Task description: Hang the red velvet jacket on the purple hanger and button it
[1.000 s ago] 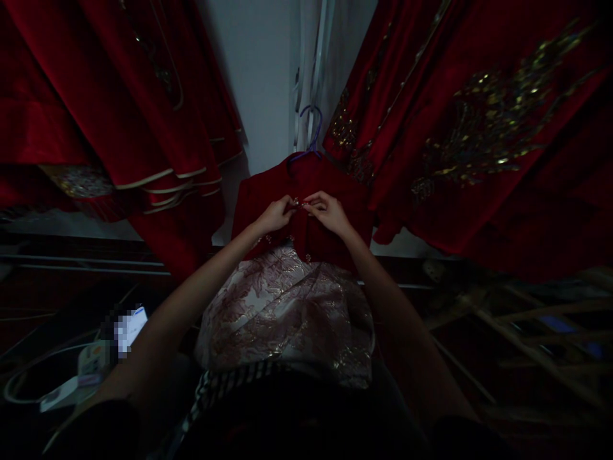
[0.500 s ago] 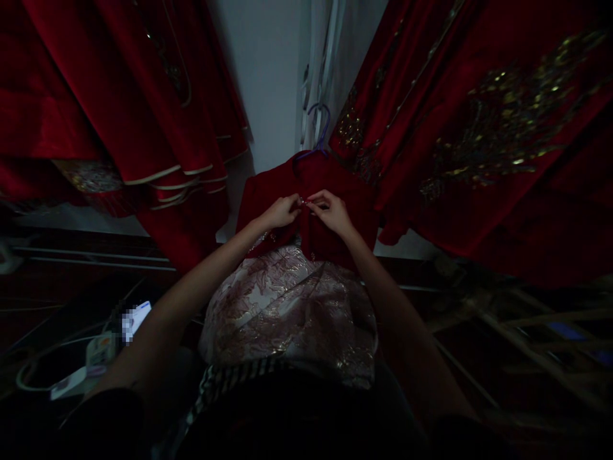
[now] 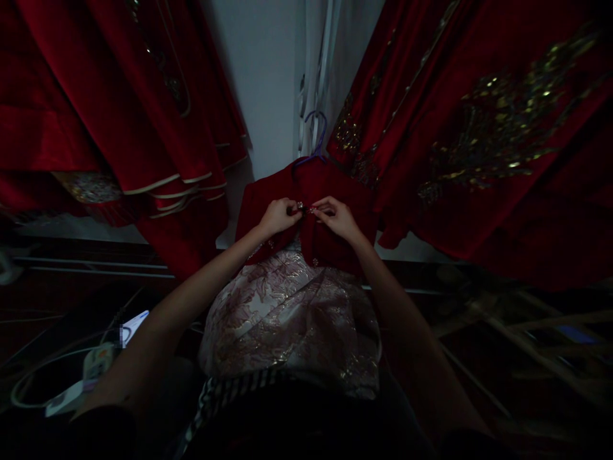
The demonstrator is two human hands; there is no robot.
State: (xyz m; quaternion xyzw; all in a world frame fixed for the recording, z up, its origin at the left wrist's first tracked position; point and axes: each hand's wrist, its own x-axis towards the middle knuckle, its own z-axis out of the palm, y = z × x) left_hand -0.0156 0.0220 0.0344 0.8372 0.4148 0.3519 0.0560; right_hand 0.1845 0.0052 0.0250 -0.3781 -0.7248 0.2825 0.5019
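A short red jacket (image 3: 272,191) hangs in front of me on a purple hanger (image 3: 320,144). Its front edges meet at a small shiny ornamental clasp (image 3: 300,206). My left hand (image 3: 280,216) pinches one side of that clasp, fingers closed. From the other side my right hand (image 3: 339,218) pinches the other part, close to the red opening edge. The two clasp parts look slightly apart. A second shiny fastener (image 3: 315,262) shows lower on the jacket. Below it, over my lap, lies pale pink patterned cloth (image 3: 287,306) with metallic thread.
Red garments with cream piping (image 3: 158,134) hang at left, and red garments with gold sequins (image 3: 507,121) at right. White cabinet doors (image 3: 263,76) stand behind. At lower left are a lit phone (image 3: 135,326) and a power strip (image 3: 98,364) with cables. Wooden slats (image 3: 502,326) lie at lower right.
My hands have drawn slightly apart at the jacket's front, and a shiny clasp part now shows between them. The view has shifted a little.
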